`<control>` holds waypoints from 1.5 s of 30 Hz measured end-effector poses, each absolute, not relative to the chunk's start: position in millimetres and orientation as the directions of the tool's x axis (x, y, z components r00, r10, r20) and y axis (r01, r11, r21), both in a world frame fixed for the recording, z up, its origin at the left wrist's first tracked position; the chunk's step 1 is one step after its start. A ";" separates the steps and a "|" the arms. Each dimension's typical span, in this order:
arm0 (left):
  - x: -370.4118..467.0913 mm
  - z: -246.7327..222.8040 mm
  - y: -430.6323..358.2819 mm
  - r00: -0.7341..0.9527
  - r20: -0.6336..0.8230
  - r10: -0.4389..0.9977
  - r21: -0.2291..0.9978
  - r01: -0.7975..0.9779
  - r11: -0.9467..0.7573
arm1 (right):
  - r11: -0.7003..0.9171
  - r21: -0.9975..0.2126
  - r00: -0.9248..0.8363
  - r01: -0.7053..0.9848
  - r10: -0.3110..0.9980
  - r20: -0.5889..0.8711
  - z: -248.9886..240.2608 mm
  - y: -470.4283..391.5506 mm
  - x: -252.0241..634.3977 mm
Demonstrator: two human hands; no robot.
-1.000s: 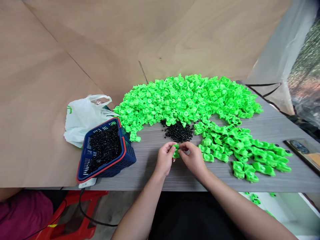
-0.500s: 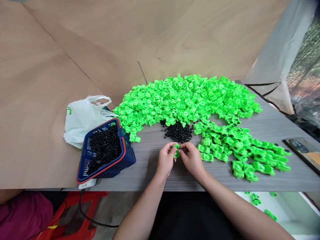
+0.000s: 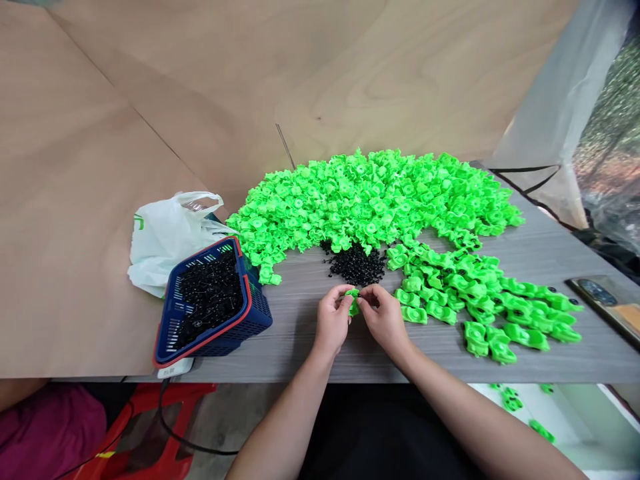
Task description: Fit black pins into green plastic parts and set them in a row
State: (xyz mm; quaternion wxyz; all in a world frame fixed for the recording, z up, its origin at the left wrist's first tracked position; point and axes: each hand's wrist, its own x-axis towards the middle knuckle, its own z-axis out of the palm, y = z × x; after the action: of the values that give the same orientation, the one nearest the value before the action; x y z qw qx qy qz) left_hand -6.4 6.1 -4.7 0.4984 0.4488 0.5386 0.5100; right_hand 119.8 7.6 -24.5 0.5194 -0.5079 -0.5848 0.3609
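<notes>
A small green plastic piece [image 3: 354, 303] is pinched in the fingers of my left hand [image 3: 332, 320], near the table's front edge. From the right, my right hand [image 3: 384, 319] has its fingertips closed at the same piece, with something small and dark between them. Just beyond both hands lies a pile of small black parts [image 3: 357, 264]. Behind it spreads a large heap of green pieces [image 3: 370, 193]. Green pieces with black parts on them [image 3: 450, 287] lie in a group to the right of my right hand.
A blue basket [image 3: 260, 313] holding black parts stands left, beside a white plastic bag [image 3: 165, 240]. A phone-like object [image 3: 605, 300] lies far right. Below the table are a white bin [image 3: 580, 427], a red stool [image 3: 175, 427] and part of a person [image 3: 50, 433].
</notes>
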 end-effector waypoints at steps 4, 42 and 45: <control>-8.1 -3.8 5.8 -0.082 -0.056 0.995 0.998 -0.006 0.056 | 0.131 -0.988 0.025 0.080 0.991 0.133 -21.5 12.0 121.2; -39.6 -9.9 12.3 -0.050 -0.256 0.966 0.916 -0.331 0.225 | 0.217 -0.199 -0.181 0.956 0.966 0.184 -3.2 34.4 141.7; -37.9 -8.0 11.3 -0.029 -0.283 0.959 0.913 -0.313 0.261 | 0.225 -0.261 -0.173 0.939 0.963 0.208 -2.9 37.0 145.8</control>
State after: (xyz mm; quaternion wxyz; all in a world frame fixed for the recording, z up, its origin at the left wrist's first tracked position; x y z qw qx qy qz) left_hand -37.9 11.3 -8.0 0.6174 0.3232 0.4991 0.5150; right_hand 145.8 37.0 -2.9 0.1654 -0.6215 -0.7649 0.0362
